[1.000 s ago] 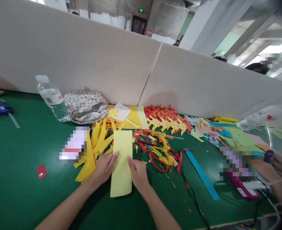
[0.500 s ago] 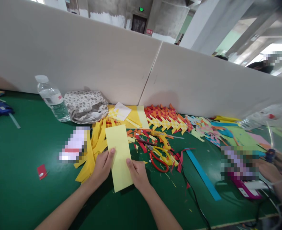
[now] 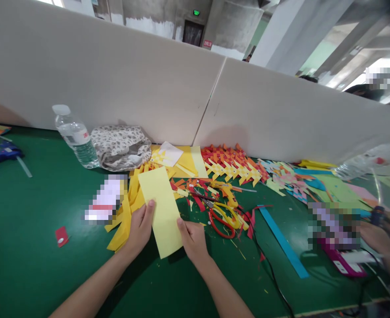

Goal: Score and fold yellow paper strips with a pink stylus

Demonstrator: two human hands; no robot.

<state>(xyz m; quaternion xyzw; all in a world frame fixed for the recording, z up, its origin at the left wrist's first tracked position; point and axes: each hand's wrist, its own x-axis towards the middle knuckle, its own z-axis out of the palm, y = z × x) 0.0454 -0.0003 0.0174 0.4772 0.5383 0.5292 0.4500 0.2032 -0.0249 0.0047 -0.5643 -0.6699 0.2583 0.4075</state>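
Observation:
A pale yellow rectangular paper sheet [image 3: 160,207] lies tilted on the green table [image 3: 25,221], its far end leaning left. My left hand [image 3: 141,227] holds its left edge, fingers closed on the paper. My right hand [image 3: 191,238] grips the lower right edge with thumb on top. A heap of darker yellow paper strips [image 3: 128,207] lies just left of and under the sheet. Red and yellow scissors [image 3: 219,216] rest right of my right hand.
A water bottle [image 3: 75,139] and a patterned cloth pouch [image 3: 120,145] stand by the white partition. Woven paper fish [image 3: 234,163], a blue strip [image 3: 282,243], a black cable [image 3: 267,269] and a blue glue gun [image 3: 2,152] lie around. Another person's hands [image 3: 380,234] work at right.
The yellow sheet has turned counter-clockwise, its far end swinging left, and slid slightly left with both hands still on it.

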